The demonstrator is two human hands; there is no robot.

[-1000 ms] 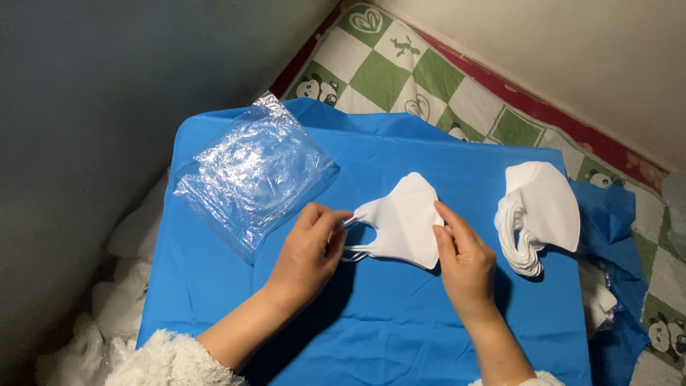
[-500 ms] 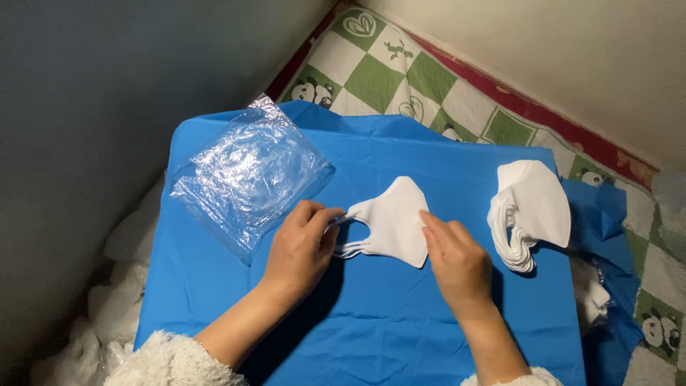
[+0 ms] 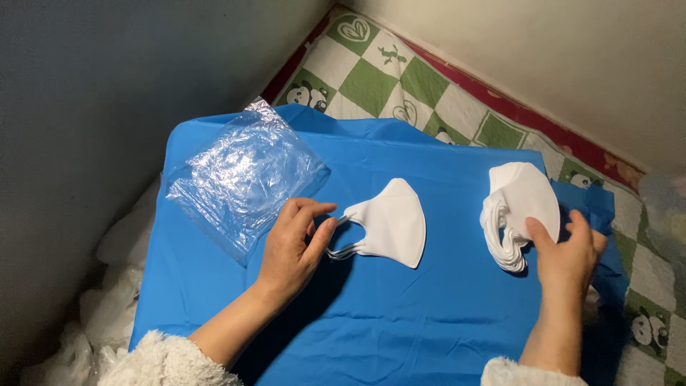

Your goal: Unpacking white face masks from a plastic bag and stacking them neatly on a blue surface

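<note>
Head view: left hand [image 3: 293,246] pinches the ear loops of a single white mask [image 3: 389,223] lying mid blue sheet [image 3: 400,322]. Right hand [image 3: 568,250], fingers loosely open, touches the mask stack [image 3: 518,207] near the sheet's right edge. Clear plastic bag [image 3: 243,179] at far-left corner.

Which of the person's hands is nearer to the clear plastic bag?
Left. The left hand pinches the ear loops of the single white mask, just right of the clear plastic bag. The right hand touches the mask stack, far across the blue cloth.
</note>
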